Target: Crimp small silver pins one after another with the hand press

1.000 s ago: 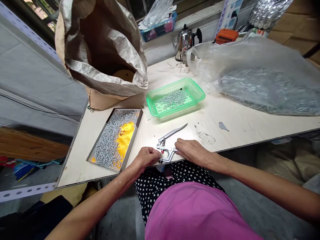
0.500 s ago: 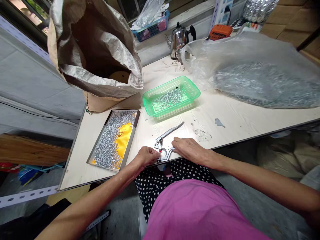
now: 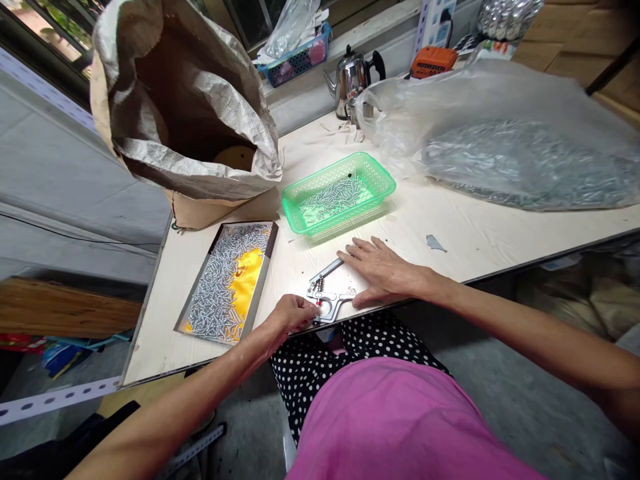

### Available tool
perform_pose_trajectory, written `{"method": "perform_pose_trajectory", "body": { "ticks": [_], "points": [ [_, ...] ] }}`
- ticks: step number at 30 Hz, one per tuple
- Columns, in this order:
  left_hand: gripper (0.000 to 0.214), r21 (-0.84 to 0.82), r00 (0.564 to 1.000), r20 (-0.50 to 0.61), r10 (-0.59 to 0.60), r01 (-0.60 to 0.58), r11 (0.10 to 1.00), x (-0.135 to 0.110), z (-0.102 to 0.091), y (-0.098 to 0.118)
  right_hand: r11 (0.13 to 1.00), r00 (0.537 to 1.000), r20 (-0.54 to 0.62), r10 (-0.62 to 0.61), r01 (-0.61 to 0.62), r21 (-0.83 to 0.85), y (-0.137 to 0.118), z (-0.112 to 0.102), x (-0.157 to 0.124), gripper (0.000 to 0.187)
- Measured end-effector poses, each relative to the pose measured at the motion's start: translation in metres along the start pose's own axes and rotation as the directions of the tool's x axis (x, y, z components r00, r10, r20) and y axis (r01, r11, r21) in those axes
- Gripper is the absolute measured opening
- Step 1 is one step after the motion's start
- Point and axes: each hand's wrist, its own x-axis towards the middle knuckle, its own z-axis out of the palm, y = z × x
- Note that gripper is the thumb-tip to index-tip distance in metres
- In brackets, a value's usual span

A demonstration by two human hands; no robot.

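Observation:
A small metal hand press tool (image 3: 327, 293) with a long lever lies at the near edge of the table (image 3: 480, 233). My left hand (image 3: 293, 315) is closed in a pinch at the tool's jaw, holding something too small to make out. My right hand (image 3: 380, 267) lies flat with fingers stretched out over the tool's lever, covering its far end. A metal tray (image 3: 229, 280) with a yellow bottom, holding several small silver pins, sits left of the tool. A green plastic basket (image 3: 337, 193) with more pins stands behind it.
A big open paper sack (image 3: 185, 107) stands at the back left. A large clear plastic bag of metal parts (image 3: 510, 147) covers the right side. A steel kettle (image 3: 351, 80), a blue basket (image 3: 297, 60) and an orange box (image 3: 434, 61) sit at the back.
My right hand has moved forward from the tool's body onto the lever and spread flat. My left hand stays pinched at the jaw. The view has shifted slightly.

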Motion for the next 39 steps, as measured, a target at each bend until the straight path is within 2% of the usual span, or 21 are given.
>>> {"method": "perform_pose_trajectory", "body": {
  "ticks": [3, 7, 9, 11, 12, 13, 14, 15, 16, 17, 19, 22, 24, 28, 31, 34, 39],
  "points": [
    [0.037, -0.008, 1.0, -0.014, 0.0, 0.0, 1.0, 0.0, 0.001, -0.001, 1.0, 0.999, 0.031, -0.01, 0.01, -0.002, 0.001, 0.001, 0.002, 0.093],
    [0.033, 0.008, 0.999, -0.036, -0.03, 0.03, 1.0, -0.003, 0.002, 0.001, 1.0, 1.0, -0.011, -0.002, 0.002, -0.023, -0.008, 0.003, -0.002, 0.081],
    [0.03, 0.093, 0.997, -0.069, -0.028, 0.034, 0.995, -0.008, 0.004, 0.003, 1.0, 1.0, -0.031, -0.006, 0.005, -0.023, -0.013, 0.004, -0.006, 0.076],
    [0.026, 0.292, 0.975, -0.199, 0.095, -0.034, 0.956, -0.014, 0.009, 0.006, 1.0, 0.999, -0.037, -0.017, 0.016, -0.013, -0.018, 0.003, -0.01, 0.069],
    [0.023, 0.423, 0.937, -0.268, 0.222, -0.093, 0.901, -0.017, 0.012, 0.008, 1.0, 0.999, -0.041, -0.02, 0.02, -0.007, -0.021, 0.002, -0.012, 0.067],
    [0.02, 0.553, 0.877, -0.302, 0.374, -0.158, 0.818, -0.019, 0.015, 0.01, 1.0, 0.999, -0.047, -0.019, 0.019, -0.002, -0.022, 0.002, -0.014, 0.065],
    [0.02, 0.662, 0.805, -0.288, 0.519, -0.224, 0.715, -0.019, 0.018, 0.013, 1.0, 0.998, -0.055, -0.013, 0.013, 0.001, -0.024, 0.003, -0.015, 0.064],
    [0.024, 0.741, 0.737, -0.232, 0.635, -0.289, 0.607, -0.018, 0.022, 0.017, 1.0, 0.998, -0.063, -0.004, 0.005, 0.003, -0.024, 0.004, -0.016, 0.064],
    [0.033, 0.789, 0.688, -0.15, 0.71, -0.35, 0.505, -0.014, 0.024, 0.021, 1.0, 0.997, -0.071, 0.0, 0.0, 0.007, -0.023, 0.005, -0.017, 0.066],
    [0.043, 0.813, 0.657, -0.058, 0.751, -0.406, 0.418, -0.009, 0.026, 0.025, 1.0, 0.997, -0.081, -0.002, 0.003, 0.015, -0.021, 0.007, -0.018, 0.068],
    [0.06, 0.821, 0.628, 0.102, 0.771, -0.491, 0.291, 0.004, 0.027, 0.034, 0.999, 0.994, -0.11, -0.017, 0.021, 0.041, -0.015, 0.01, -0.021, 0.074],
    [0.069, 0.834, 0.65, 0.224, 0.726, -0.513, 0.202, 0.02, 0.025, 0.047, 0.999, 0.992, -0.122, 0.021, -0.015, 0.051, -0.008, 0.011, -0.027, 0.077],
    [0.072, 0.858, 0.679, 0.252, 0.69, -0.486, 0.165, 0.024, 0.022, 0.056, 0.998, 0.993, -0.093, 0.065, -0.063, 0.028, -0.008, 0.009, -0.029, 0.067],
    [0.054, 0.864, 0.703, 0.316, 0.637, -0.49, 0.112, 0.024, 0.021, 0.071, 0.994, 0.993, -0.062, 0.101, -0.103, -0.039, -0.013, 0.003, -0.026, 0.044],
    [0.037, 0.858, 0.705, 0.288, 0.648, -0.49, 0.152, 0.026, 0.023, 0.073, 0.989, 0.991, -0.045, 0.126, -0.129, -0.078, -0.013, 0.002, -0.022, 0.033],
    [0.023, 0.847, 0.715, 0.243, 0.656, -0.486, 0.216, 0.028, 0.028, 0.069, 0.998, 0.999, -0.028, 0.047, -0.048, -0.047, -0.007, 0.007, -0.02, 0.017],
    [0.011, 0.827, 0.732, 0.211, 0.648, -0.487, 0.281, 0.027, 0.032, 0.067, 0.998, 0.997, -0.053, -0.05, 0.051, 0.03, -0.003, 0.018, -0.018, 0.019]
  ]
}}
